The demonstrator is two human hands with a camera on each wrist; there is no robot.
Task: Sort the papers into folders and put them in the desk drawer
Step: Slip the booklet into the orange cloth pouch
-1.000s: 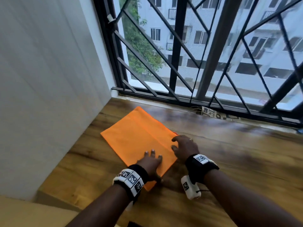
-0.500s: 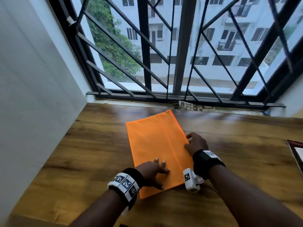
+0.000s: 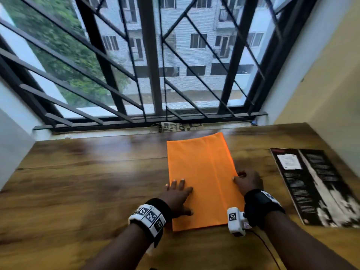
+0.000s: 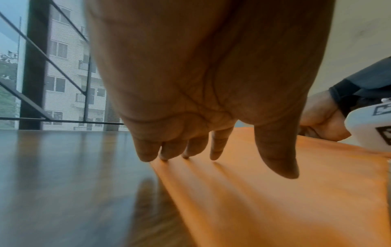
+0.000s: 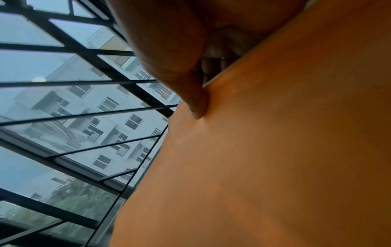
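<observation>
An orange folder (image 3: 200, 172) lies flat on the wooden desk (image 3: 87, 182), its long side running away from me toward the window. My left hand (image 3: 181, 195) rests flat on the folder's near left edge with straight fingers (image 4: 148, 153) touching the folder (image 4: 275, 200) right at that edge. My right hand (image 3: 241, 179) is at the folder's right edge. In the right wrist view its thumb (image 5: 196, 103) presses on top of the folder (image 5: 275, 167) while curled fingers sit under the lifted edge, pinching it. No drawer is in view.
A black-and-white printed sheet (image 3: 315, 184) lies on the desk to the right of the folder. A barred window (image 3: 152, 75) runs along the desk's far edge. Walls close in the desk on the left and right.
The folder has turned from a diagonal lie to lengthwise and sits further right. My right hand now pinches its right edge; my left hand stays flat on it.
</observation>
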